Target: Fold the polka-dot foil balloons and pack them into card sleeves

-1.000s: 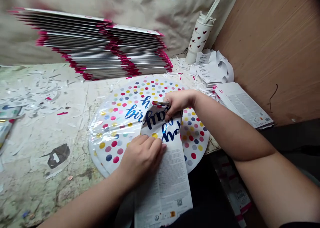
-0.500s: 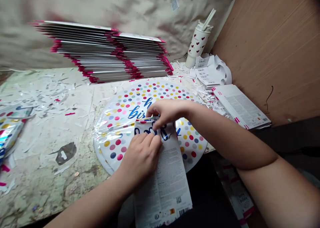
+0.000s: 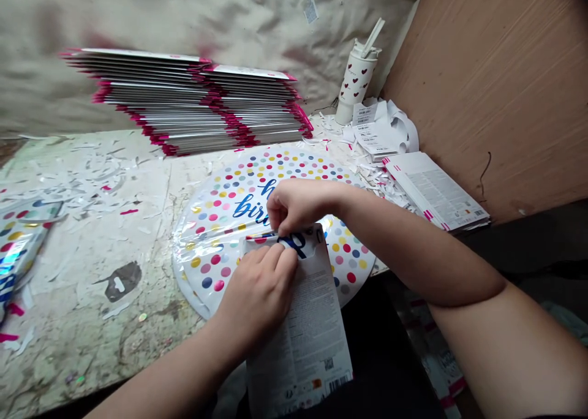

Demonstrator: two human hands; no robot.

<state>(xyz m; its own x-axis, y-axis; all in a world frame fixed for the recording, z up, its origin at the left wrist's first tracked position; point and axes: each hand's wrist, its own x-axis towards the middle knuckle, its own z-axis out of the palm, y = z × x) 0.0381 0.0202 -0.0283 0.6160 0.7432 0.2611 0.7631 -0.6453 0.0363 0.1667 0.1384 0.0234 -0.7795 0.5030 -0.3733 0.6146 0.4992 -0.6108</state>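
White pkt (image 3: 316,309) in L hand (image 3: 264,281), R hand (image 3: 301,203) on foil (image 3: 297,247).

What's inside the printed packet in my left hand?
At the top of the printed packet, folded foil with blue lettering shows beside your right hand. Lower down, the packet's front and your left hand cover any contents.

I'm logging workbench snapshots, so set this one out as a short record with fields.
Left hand: grips the printed packet near its top
Right hand: pinches the folded foil at the packet's top
Underneath: round dotted foil, partly covered by hands and packet
Back: stack of pink-edged cards
Back right: heart-patterned tumbler, paper labels nearby
Left: paper scraps on the worktable
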